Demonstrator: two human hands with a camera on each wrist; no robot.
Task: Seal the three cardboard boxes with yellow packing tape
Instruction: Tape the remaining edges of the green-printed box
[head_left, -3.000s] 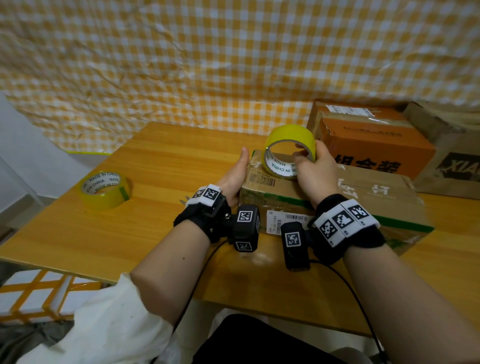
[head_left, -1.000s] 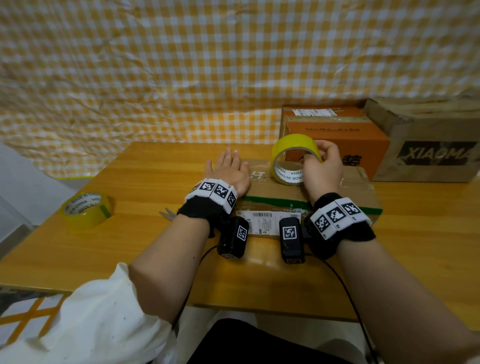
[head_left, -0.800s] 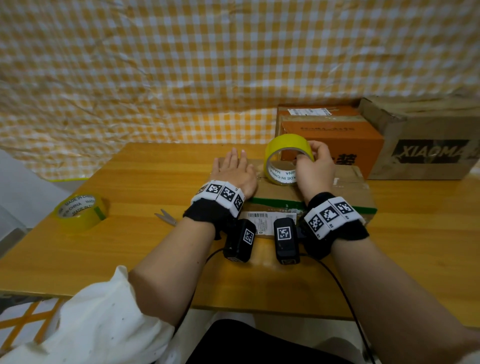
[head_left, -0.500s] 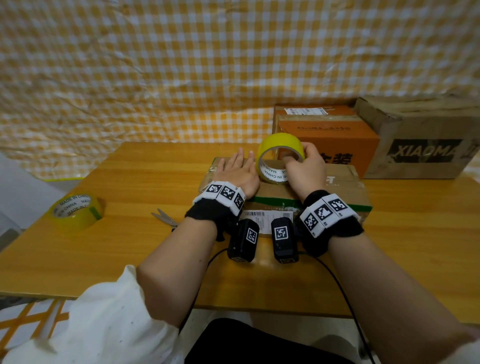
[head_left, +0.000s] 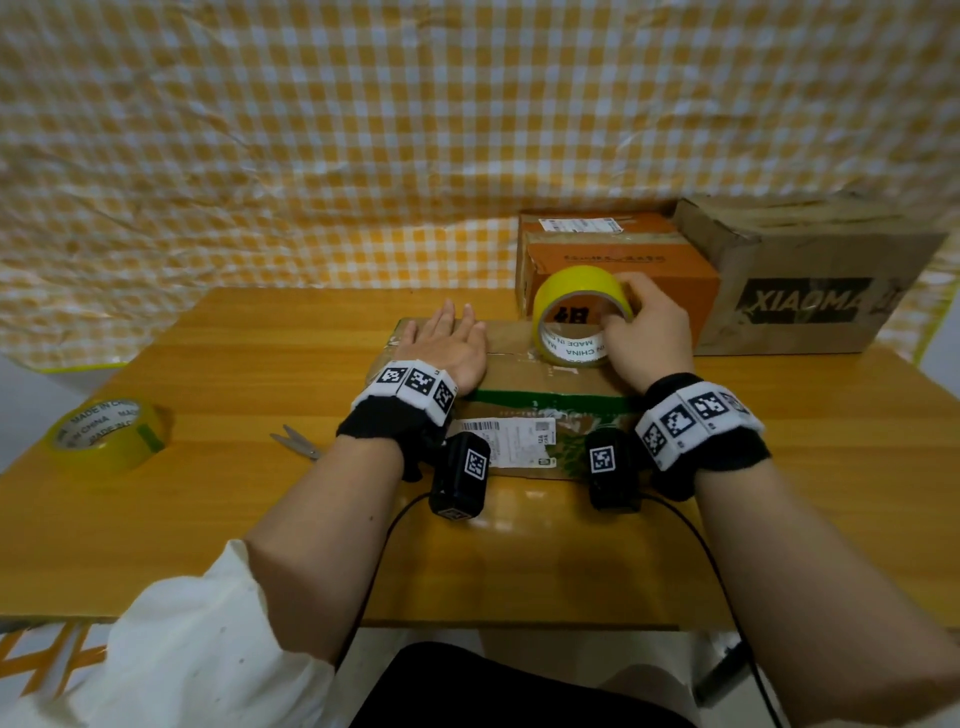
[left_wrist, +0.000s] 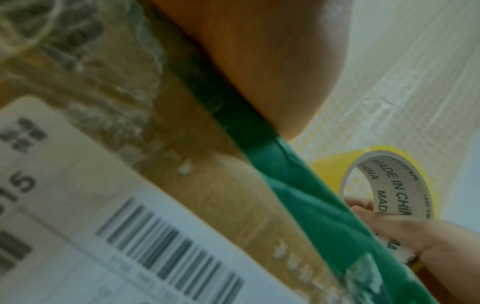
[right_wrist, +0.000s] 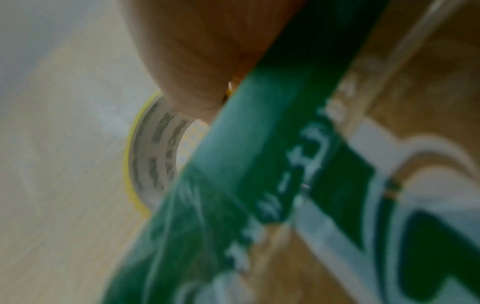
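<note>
Gripping the yellow tape roll (head_left: 576, 317) upright on edge, with right hand (head_left: 647, 340) curled round its near rim and thumb hooked into the core, while left hand (head_left: 447, 345) lay flat, fingers straight, pressing the left part of the flat box (head_left: 540, 382) lid. Stood on the lid just left of that grip, well apart from the pressing palm, where half a second before it had been nearly touching those fingers. Drawn rightward along the lid, then, probably paying tape out over the seam from the anchored end; strip itself too faint to confirm in any view. Compared with three seconds back, no longer lifted above the lid's far left end, and left hand shifted from cupping the box's end to lying on top. Beyond the grip sat the orange box (head_left: 618, 260) and brown box (head_left: 810, 275), neither visibly taped in yellow. Far to the left, untouched: spare tape roll (head_left: 104, 434) and scissors (head_left: 296, 441) on the table (head_left: 260, 493).
</note>
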